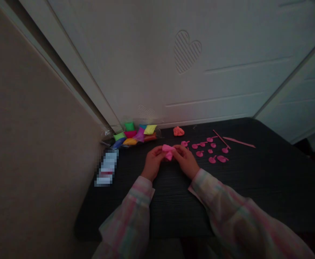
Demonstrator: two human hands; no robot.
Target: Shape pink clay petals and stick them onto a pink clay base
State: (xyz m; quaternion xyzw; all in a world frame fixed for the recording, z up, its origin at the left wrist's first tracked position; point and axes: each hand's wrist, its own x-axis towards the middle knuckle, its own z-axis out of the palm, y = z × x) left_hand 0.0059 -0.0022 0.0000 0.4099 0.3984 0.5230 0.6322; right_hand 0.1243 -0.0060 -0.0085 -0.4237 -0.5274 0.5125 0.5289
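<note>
Between both hands is a lump of bright pink modelling clay, held a little above the dark table. My left hand pinches its left side; my right hand has thumb and fingers closed on its right side. Just right of my right hand lie several small flat pink clay pieces, some with thin tails. Behind them rests an orange-pink clay lump. Farther right are a thin pink stick and a pink flat modelling tool.
A clear bag of colourful clay packets lies at the table's back left. In front of it is a blurred-out pale rectangle. The black table stands against a white panelled door, with a wall on the left.
</note>
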